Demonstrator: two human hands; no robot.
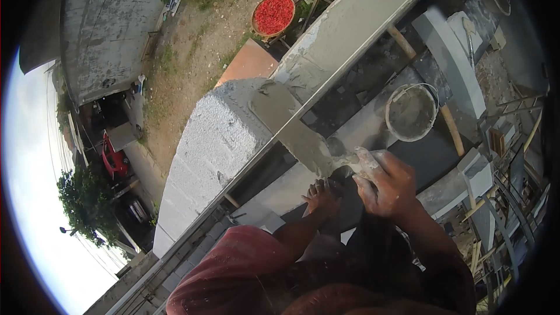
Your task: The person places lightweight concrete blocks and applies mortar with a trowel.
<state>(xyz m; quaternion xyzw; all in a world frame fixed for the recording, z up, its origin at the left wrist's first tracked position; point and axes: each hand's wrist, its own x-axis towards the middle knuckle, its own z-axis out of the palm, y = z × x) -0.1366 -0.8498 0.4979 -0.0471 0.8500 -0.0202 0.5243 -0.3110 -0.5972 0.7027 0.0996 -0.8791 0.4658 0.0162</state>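
Note:
My right hand (385,182) is closed round the handle of a trowel (300,143), whose long flat blade is coated with grey mortar. The blade's far end lies over the end of a mortar-covered wall top (344,29), beside a rough white block wall (210,134). Close below the trowel's handle end is my left hand (322,198), its fingers spread and nothing visible in them. A thin straight edge (356,55) runs along the wall top and passes by the blade.
A bucket of grey mortar (411,112) stands right of my right hand. Wooden poles (452,130), boards and scaffold parts fill the right side. Beyond the wall, far below, are a round tray of red items (273,16) and a red vehicle (114,157).

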